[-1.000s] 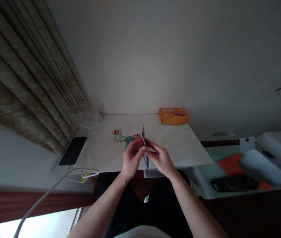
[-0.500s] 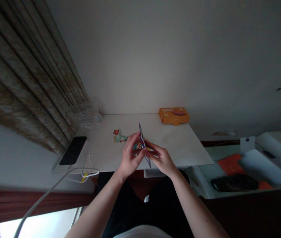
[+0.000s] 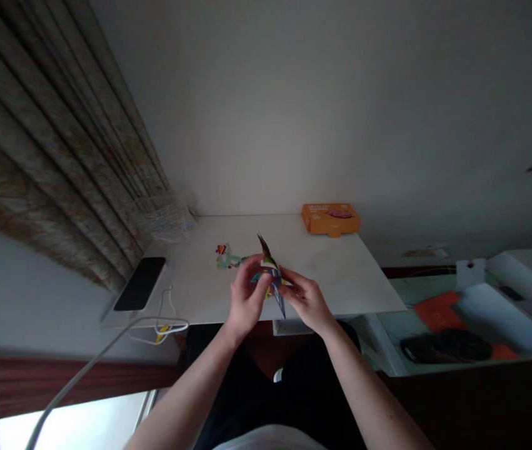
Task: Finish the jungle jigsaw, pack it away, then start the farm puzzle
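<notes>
A thin, colourful printed card (image 3: 275, 289) is held up above the white table, seen nearly edge-on. Its top part leans left and shows a dark, greenish face, while a bluish part points down toward the table's front edge. My left hand (image 3: 247, 297) pinches it from the left between thumb and fingers. From the right, my right hand (image 3: 307, 301) grips the same card, its fingertips partly hidden behind it. Just beyond my left hand, flat colourful cut-out pieces (image 3: 226, 257) in mint green and red lie on the table, partly covered by that hand.
An orange box (image 3: 331, 219) stands at the table's back right. Clear crinkled plastic (image 3: 167, 219) sits at the back left, near the curtain (image 3: 82, 125). A black phone (image 3: 140, 284) and a white cable (image 3: 165, 322) lie along the left edge of the white table (image 3: 345, 275).
The card has tilted and flexed between my hands, so its upper part now shows a greenish face. Both hands stay in nearly the same place.
</notes>
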A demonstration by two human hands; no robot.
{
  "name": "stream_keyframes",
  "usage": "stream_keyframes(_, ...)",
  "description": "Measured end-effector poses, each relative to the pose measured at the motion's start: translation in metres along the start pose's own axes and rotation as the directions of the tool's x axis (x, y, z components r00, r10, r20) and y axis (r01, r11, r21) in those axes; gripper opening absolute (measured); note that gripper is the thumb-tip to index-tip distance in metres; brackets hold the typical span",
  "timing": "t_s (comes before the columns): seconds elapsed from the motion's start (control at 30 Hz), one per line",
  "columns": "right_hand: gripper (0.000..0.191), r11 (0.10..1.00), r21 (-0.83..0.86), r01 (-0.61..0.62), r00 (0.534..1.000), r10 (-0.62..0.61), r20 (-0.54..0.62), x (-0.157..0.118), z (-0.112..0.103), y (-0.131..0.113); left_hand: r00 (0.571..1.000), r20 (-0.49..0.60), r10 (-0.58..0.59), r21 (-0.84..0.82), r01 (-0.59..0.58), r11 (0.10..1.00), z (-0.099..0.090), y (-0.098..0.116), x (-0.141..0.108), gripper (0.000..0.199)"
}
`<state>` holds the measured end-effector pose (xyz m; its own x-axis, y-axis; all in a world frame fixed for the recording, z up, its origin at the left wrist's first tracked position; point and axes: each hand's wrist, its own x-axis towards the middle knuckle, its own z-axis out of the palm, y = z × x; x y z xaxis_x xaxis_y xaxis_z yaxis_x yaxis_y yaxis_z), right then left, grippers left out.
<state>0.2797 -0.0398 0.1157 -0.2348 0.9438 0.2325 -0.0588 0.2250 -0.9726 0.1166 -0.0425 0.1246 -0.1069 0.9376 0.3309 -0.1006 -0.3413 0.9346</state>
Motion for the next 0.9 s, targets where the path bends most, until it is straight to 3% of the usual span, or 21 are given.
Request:
stream_keyframes(0.2,0.057,0.999,-0.035,0.039,0.998,-0.041,-0.055,0.0,0.006,0.001,0.981,-0.185,-0.058,-0.067,0.047,0.997,0.019,0.009,0.001,0.028)
stream_keyframes(0.3,0.06,0.999,-0.027,0.046,0.993,-0.049,-0.112,0.001,0.008,0.002,0.986,-0.142,-0.088,-0.071,0.079,0.994,0.023,0.009,0.002,0.03)
stream_keyframes(0.47,0.05,1.0,-0.017,-0.01,0.964,0.005,-0.267,0.003,0.007,0.006,0.994,0.023,-0.109,-0.038,0.109,0.993,0.019,0.001,-0.001,0.027)
stream_keyframes(0.67,0.049,0.998,-0.049,-0.036,0.888,0.009,-0.461,0.008,-0.008,0.011,0.998,-0.02,-0.057,0.002,0.057,0.998,0.006,0.012,0.005,0.027)
stream_keyframes(0.8,0.049,0.995,-0.088,-0.048,0.87,-0.001,-0.493,0.012,-0.029,0.007,0.994,-0.101,-0.035,0.018,0.037,0.999,-0.016,0.018,0.016,0.021)
stream_keyframes(0.9,0.046,0.997,-0.067,-0.049,0.863,0.008,-0.505,0.016,-0.046,0.005,0.984,-0.145,-0.1,-0.065,0.092,0.994,-0.036,0.017,0.028,0.019)
